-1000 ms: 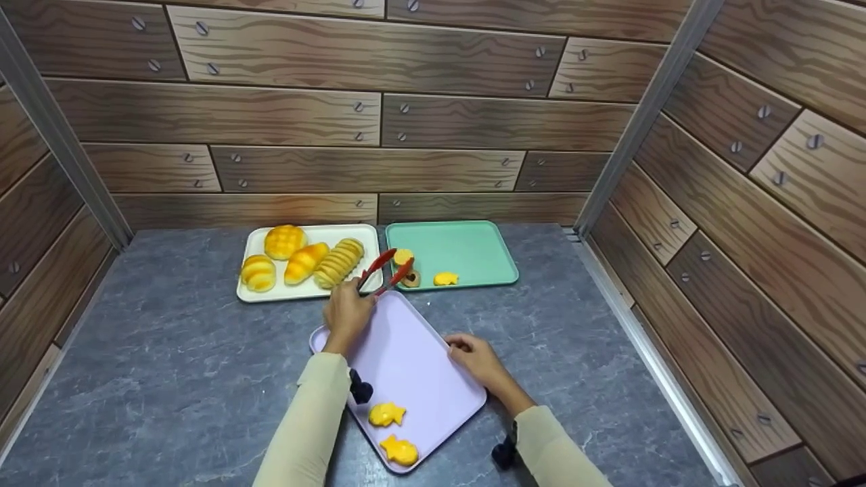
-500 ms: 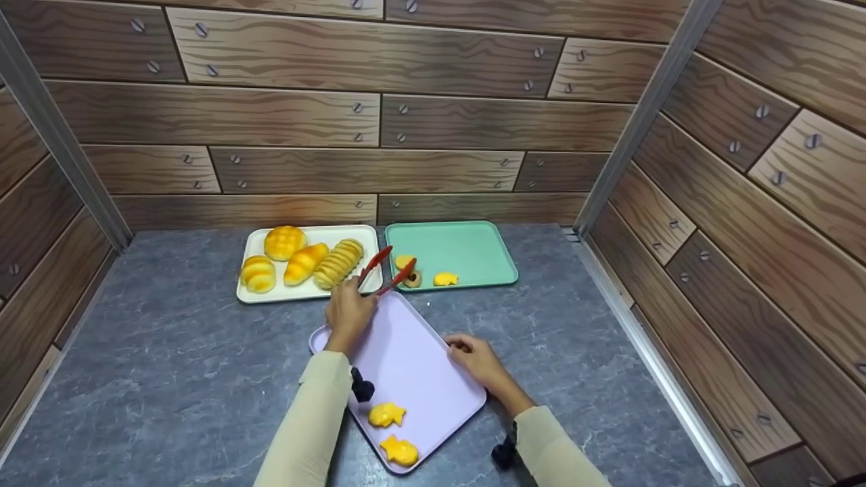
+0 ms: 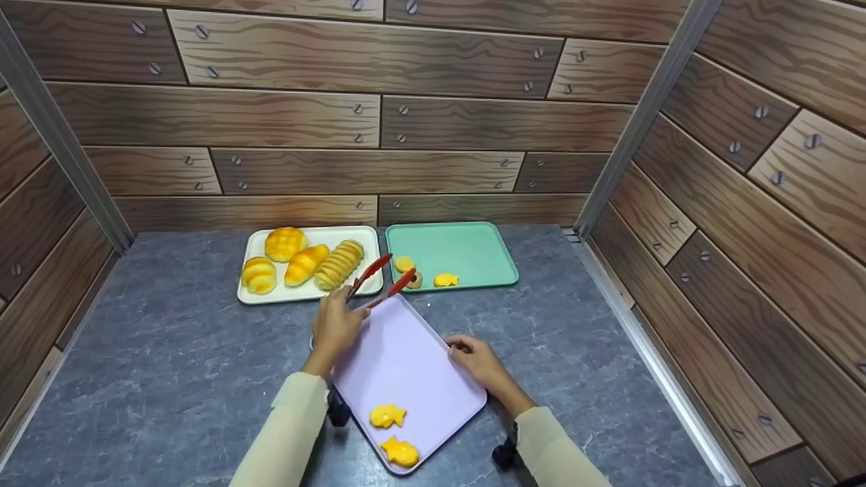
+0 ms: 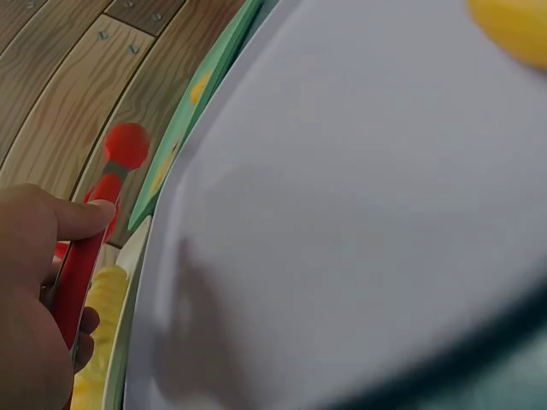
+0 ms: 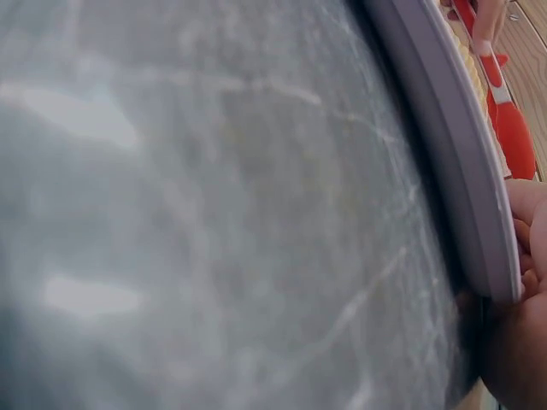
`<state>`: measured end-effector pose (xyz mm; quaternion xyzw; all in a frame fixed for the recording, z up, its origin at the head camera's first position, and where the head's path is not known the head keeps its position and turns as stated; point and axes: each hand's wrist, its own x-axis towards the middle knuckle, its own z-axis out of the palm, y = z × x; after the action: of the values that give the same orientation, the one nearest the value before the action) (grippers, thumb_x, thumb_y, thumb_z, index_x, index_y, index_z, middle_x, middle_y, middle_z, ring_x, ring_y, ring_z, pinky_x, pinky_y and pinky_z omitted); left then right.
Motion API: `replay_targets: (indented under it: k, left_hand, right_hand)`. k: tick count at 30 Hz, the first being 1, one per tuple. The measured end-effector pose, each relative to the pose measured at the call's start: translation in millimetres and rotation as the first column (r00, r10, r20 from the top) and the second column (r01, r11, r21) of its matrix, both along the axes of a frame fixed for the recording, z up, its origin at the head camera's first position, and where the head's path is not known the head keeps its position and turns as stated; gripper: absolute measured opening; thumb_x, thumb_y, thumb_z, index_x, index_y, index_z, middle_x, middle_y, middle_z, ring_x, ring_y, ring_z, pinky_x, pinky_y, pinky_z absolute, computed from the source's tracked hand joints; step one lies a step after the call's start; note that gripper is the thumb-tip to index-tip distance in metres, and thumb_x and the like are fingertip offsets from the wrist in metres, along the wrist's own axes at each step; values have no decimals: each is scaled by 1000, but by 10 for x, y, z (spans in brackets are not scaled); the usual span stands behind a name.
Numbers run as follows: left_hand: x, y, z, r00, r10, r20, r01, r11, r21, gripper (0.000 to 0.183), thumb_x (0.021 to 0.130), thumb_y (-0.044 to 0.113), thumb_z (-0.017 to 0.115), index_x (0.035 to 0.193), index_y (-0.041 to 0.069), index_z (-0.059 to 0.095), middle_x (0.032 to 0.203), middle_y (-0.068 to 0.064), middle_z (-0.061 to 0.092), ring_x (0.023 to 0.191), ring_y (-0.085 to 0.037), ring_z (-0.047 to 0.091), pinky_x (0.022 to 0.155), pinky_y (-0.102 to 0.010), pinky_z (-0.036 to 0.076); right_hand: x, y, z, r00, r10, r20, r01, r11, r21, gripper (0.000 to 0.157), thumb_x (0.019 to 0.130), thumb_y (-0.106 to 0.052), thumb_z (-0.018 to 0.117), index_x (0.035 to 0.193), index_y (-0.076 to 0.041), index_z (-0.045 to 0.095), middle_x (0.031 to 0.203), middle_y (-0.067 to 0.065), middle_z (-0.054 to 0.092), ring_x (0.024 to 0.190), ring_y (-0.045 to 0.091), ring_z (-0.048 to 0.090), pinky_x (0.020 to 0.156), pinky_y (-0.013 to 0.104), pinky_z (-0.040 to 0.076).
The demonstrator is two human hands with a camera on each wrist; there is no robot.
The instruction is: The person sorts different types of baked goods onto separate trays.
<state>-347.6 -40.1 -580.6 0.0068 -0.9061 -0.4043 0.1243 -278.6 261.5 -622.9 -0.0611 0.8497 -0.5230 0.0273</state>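
My left hand grips a pair of red-tipped tongs above the far corner of a lilac tray. The tongs' tips are spread apart with nothing between them, near the gap between a white and a green tray. In the left wrist view, the thumb presses along a red arm of the tongs. My right hand holds the right edge of the lilac tray, its fingers curled at the rim in the right wrist view. Two yellow fish-shaped pieces lie at the tray's near end.
Behind on the left, the white tray bears several bread rolls. Beside it, the green tray holds a yellow fish-shaped piece, a round yellow piece and a brown ring-shaped piece. Wood-patterned walls enclose the grey tabletop.
My left hand has shifted left and a little back towards me, carrying the tongs, whose tips now sit slightly lower in view. The right hand and the lilac tray have stayed put.
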Motion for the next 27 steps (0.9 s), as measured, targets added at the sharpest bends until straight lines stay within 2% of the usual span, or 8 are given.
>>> replay_targets:
  k: [7,15,21,27]
  left_hand:
    - [303,-148,16,999,-41,20,42,999,-5,67,77,26,85,138,9,61,128,-15,64,121,-34,57,96,-56,45]
    - [661,-187,68,997,-82,9,82,996,27,69,75,25,86,138,10,61,123,-12,66,113,-34,64,91,-54,48]
    - [912,-243,68,994,-105,14,105,994,26,67,76,24,86,137,12,63,129,-9,64,120,-31,61,96,-52,47]
    - [1143,-357,51,992,-118,33,116,992,44,63,76,22,85,134,10,65,124,-6,67,114,-27,64,94,-49,48]
  right_hand:
    - [4,13,12,1000,-24,-19,24,1000,13,25,98,-17,64,120,-8,72,106,10,69,91,14,57,83,30,47]
    - [-17,8,-4,999,-30,-30,31,999,26,25,98,-15,63,120,-9,72,105,8,69,93,14,58,84,31,47]
    - [-29,-4,-22,999,-26,-33,27,998,49,25,98,-15,62,120,-10,72,106,7,69,94,15,59,85,32,48]
    - [-17,-30,13,999,-12,-39,13,1000,19,26,97,-14,63,121,-6,71,106,11,69,92,15,58,84,32,47]
